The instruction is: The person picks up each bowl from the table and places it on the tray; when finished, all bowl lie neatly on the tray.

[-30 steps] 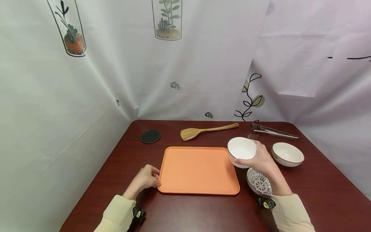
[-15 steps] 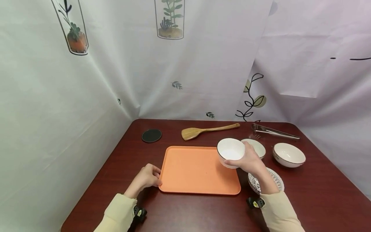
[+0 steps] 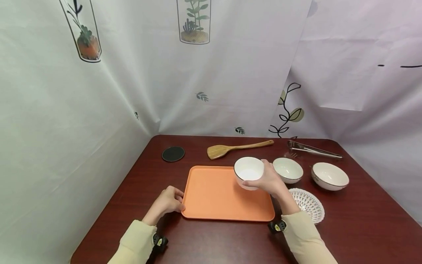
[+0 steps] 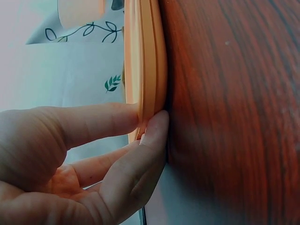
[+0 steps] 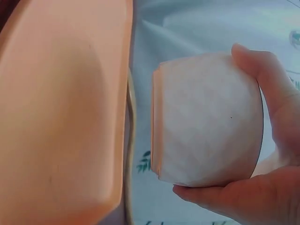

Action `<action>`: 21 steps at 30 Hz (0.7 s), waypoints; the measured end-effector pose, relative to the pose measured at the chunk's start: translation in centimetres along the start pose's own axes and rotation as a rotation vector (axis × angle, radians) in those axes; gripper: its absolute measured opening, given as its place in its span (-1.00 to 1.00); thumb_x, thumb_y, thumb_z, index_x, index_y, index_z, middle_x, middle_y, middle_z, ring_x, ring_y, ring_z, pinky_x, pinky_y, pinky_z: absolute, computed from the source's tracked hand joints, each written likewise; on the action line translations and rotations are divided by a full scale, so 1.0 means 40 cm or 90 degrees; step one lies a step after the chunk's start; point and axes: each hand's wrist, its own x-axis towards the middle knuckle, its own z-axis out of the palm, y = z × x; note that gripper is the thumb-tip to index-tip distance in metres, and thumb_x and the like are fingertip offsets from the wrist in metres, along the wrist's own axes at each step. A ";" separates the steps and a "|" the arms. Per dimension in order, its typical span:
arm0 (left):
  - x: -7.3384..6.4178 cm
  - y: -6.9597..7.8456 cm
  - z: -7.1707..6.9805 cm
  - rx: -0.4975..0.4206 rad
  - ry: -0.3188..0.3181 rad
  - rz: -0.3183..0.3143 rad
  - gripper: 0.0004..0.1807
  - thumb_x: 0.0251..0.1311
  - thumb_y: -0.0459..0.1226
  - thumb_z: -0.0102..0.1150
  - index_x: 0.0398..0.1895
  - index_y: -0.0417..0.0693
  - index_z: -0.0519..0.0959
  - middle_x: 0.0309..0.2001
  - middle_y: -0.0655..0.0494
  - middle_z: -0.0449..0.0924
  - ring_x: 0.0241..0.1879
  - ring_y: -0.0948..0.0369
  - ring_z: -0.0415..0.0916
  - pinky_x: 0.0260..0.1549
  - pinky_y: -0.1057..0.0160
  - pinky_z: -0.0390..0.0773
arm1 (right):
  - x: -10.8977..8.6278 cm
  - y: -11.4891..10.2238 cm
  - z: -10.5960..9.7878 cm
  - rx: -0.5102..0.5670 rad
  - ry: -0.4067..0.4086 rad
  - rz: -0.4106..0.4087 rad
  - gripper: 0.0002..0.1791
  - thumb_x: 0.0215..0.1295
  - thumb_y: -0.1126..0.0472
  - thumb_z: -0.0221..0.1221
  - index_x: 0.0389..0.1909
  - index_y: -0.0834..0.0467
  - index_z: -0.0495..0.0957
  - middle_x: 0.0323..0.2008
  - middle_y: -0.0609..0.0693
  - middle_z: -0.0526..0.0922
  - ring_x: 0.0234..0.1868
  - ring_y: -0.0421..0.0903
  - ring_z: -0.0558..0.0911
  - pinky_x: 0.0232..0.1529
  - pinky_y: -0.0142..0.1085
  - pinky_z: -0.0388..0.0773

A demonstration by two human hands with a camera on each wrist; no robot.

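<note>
My right hand (image 3: 268, 180) grips a white bowl (image 3: 248, 169) with a dark rim, thumb on one side and fingers on the other. The bowl hangs above the right half of an orange tray (image 3: 215, 194). In the right wrist view the white bowl (image 5: 208, 119) shows a faceted outer wall and is apart from the tray (image 5: 61, 108). My left hand (image 3: 169, 200) pinches the tray's left edge near its front corner. Up close, the left hand (image 4: 108, 164) has its fingertips on both sides of the tray rim (image 4: 150, 61).
Right of the tray stand a small bowl (image 3: 288, 169), a larger bowl (image 3: 329, 175) and a white patterned dish (image 3: 308, 205), partly behind my right forearm. Behind the tray lie a wooden spatula (image 3: 219, 151), a black disc (image 3: 173, 154), metal tongs (image 3: 314, 150) and a fork (image 3: 291, 154).
My right hand has carried the white bowl leftward, from the tray's right edge to over its right half. The small bowl and patterned dish have come into fuller view. My left hand stays put.
</note>
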 end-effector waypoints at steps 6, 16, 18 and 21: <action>-0.003 -0.004 -0.003 -0.002 -0.001 0.010 -0.53 -0.29 -0.63 0.35 -0.13 -0.47 0.57 -0.45 -0.06 0.51 -0.55 0.18 0.49 -0.55 0.22 0.61 | 0.018 -0.021 0.045 -0.034 -0.007 -0.008 0.24 -0.23 -0.01 0.56 0.40 0.36 0.05 0.25 0.37 0.28 0.16 0.24 0.45 0.13 0.09 0.44; -0.005 -0.002 -0.003 -0.005 0.005 0.013 -0.52 -0.32 -0.64 0.35 -0.16 -0.45 0.58 -0.46 -0.06 0.51 -0.54 0.18 0.48 -0.56 0.22 0.60 | 0.033 -0.048 0.131 0.017 -0.016 -0.005 0.20 -0.29 0.07 0.59 0.36 0.37 0.13 0.17 0.33 0.35 0.11 0.21 0.47 0.09 0.06 0.47; -0.005 0.000 -0.002 -0.003 0.005 0.009 -0.52 -0.33 -0.64 0.35 -0.16 -0.45 0.57 -0.46 -0.06 0.51 -0.54 0.17 0.48 -0.55 0.22 0.60 | 0.034 -0.054 0.146 0.020 -0.017 -0.002 0.20 -0.31 0.06 0.60 0.36 0.36 0.15 0.15 0.31 0.37 0.09 0.19 0.48 0.08 0.05 0.48; -0.004 0.000 -0.002 0.000 0.004 0.000 -0.51 -0.34 -0.64 0.35 -0.16 -0.44 0.57 -0.46 -0.05 0.52 -0.54 0.17 0.48 -0.56 0.23 0.59 | 0.036 -0.065 0.167 0.027 -0.017 -0.009 0.16 -0.33 0.08 0.60 0.32 0.35 0.19 0.10 0.28 0.40 0.06 0.17 0.51 0.06 0.03 0.49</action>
